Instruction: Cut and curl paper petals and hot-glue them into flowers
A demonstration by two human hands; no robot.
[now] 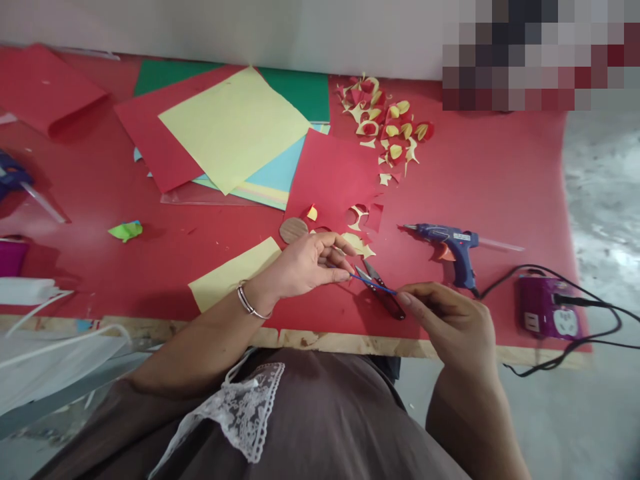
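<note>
A thin blue stick (pixel 373 284) stretches between my two hands above the red table. My left hand (pixel 313 263) pinches its left end between thumb and fingers, and a tiny red bit shows by the fingertips. At the other end, my right hand (pixel 445 317) holds the stick between thumb and index finger. Below it lie dark-handled snips (pixel 391 303), blades pointing to the upper left. Just beyond my left hand are a round wooden disc (pixel 293 231), a small red-and-yellow paper piece (pixel 313 213) and yellow paper scraps (pixel 357 244).
A blue glue gun (pixel 453 241) lies to the right, its cable running to a purple power socket (pixel 545 310). Paper petals and scraps (pixel 393 127) are heaped at the back. Coloured sheets (pixel 235 127) overlap at back left. Another glue gun (pixel 15 175) sits far left.
</note>
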